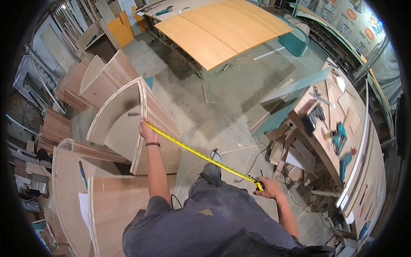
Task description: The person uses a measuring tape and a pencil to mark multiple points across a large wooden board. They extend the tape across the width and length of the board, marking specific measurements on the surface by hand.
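A yellow tape measure (201,154) is drawn out in a slanting line between my two hands. My left hand (148,130) pinches the free end of its blade against the front edge of an open plywood cabinet box (160,132). The fingers of my right hand (270,188) are wrapped round the tape's yellow and black case (259,186), low over the floor. A thin dark stick pokes up beside that hand; its kind I cannot make out. Inside the box, near my left hand, lies a small red-handled tool (133,114).
More wooden cabinet boxes (109,81) stand at left. Orange-yellow panels (222,30) cover a table ahead. On the right, a workbench (349,115) holds a teal power tool (339,138) and a drill (346,162), with offcuts beneath it. A dark cable (256,160) trails over the concrete floor.
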The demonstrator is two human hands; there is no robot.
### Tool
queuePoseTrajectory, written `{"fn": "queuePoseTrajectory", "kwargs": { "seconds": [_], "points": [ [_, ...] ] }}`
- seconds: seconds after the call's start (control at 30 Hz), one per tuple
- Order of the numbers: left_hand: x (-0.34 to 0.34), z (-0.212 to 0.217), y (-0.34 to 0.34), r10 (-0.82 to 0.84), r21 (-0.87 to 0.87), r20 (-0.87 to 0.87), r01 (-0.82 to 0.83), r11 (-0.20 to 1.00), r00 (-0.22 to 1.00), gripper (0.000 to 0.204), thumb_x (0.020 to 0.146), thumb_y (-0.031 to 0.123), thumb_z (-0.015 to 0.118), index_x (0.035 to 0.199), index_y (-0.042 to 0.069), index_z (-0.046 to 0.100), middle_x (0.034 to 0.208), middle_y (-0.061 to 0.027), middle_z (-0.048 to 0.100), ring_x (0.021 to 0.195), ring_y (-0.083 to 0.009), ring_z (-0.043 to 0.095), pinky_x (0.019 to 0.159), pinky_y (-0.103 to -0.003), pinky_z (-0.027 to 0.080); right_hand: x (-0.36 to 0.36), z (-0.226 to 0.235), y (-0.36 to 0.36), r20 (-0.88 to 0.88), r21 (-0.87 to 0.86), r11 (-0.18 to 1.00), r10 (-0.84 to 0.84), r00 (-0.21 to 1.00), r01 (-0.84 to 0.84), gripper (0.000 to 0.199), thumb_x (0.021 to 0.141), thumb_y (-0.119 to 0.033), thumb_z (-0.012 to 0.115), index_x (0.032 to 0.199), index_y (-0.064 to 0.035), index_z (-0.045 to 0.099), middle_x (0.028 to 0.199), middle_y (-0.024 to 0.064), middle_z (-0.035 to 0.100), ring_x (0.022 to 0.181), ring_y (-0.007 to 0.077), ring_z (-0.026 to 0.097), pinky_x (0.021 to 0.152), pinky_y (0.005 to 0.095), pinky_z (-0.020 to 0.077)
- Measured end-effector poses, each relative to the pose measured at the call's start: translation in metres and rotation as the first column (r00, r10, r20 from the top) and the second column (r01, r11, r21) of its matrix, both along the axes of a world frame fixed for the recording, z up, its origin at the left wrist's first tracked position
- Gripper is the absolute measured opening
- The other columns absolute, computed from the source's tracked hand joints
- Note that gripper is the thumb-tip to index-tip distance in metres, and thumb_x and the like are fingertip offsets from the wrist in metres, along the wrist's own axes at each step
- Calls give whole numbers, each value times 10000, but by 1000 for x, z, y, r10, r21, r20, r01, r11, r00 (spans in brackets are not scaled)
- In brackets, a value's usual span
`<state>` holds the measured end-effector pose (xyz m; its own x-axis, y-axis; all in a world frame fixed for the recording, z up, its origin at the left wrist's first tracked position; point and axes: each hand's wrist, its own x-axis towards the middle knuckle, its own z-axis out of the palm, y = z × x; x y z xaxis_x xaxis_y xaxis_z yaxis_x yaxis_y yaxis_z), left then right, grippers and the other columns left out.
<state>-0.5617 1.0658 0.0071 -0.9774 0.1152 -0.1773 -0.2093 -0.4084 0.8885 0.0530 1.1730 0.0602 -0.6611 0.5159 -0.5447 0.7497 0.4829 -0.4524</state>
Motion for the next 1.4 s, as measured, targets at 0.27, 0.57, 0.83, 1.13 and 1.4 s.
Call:
{"fn": "queuePoseTrajectory", "kwargs": {
  "seconds": [0.27, 0.57, 0.83, 1.13, 1.4],
  "points": [
    [-116, 32, 312, -191, 63, 14, 190, 980, 981, 264, 1013, 304, 535, 1107, 75, 628, 844, -44, 640, 684, -140, 595, 589, -298, 490, -105, 39, 195, -80, -72, 982, -181, 980, 175, 738, 711, -590, 766, 1262, -129, 598, 1074, 175, 637, 1022, 362, 623, 867, 451, 489],
    [40, 23, 582, -725, -180, 9, 715, 676, 688, 282, 1045, 331, 485, 1102, 102, 640, 895, -18, 685, 750, -93, 621, 621, -250, 516, -265, 36, 478, -258, -192, 935, -342, 904, 299, 677, 798, -579, 707, 1231, -67, 613, 1071, 183, 670, 1020, 339, 630, 881, 413, 474],
    [99, 6, 697, -724, 82, 304, 741, 667, 618, 223, 1042, 228, 473, 1087, 63, 616, 1094, -40, 659, 935, -103, 600, 822, -263, 500, -424, 48, 686, -449, -273, 959, -199, 871, 78, 690, 869, -595, 633, 1342, -98, 560, 1172, 243, 658, 1126, 390, 627, 943, 428, 480],
    [-18, 27, 755, -516, 233, 355, 461, 856, 780, 188, 1026, 181, 459, 1030, 43, 586, 909, -86, 637, 783, -169, 648, 727, -302, 560, -567, 64, 807, -371, -63, 973, 186, 910, -224, 535, 906, -526, 611, 1059, -20, 698, 792, 196, 705, 792, 349, 705, 702, 416, 535],
    [-71, -2, 789, -377, 103, 376, 366, 925, 847, 252, 1035, 302, 508, 1027, 66, 598, 793, -44, 644, 664, -110, 619, 586, -249, 499, -709, -5, 844, -407, -299, 904, 170, 898, -306, 338, 891, -330, 687, 826, 1, 687, 669, 83, 648, 638, 148, 608, 600, 337, 479]
  ]
}}
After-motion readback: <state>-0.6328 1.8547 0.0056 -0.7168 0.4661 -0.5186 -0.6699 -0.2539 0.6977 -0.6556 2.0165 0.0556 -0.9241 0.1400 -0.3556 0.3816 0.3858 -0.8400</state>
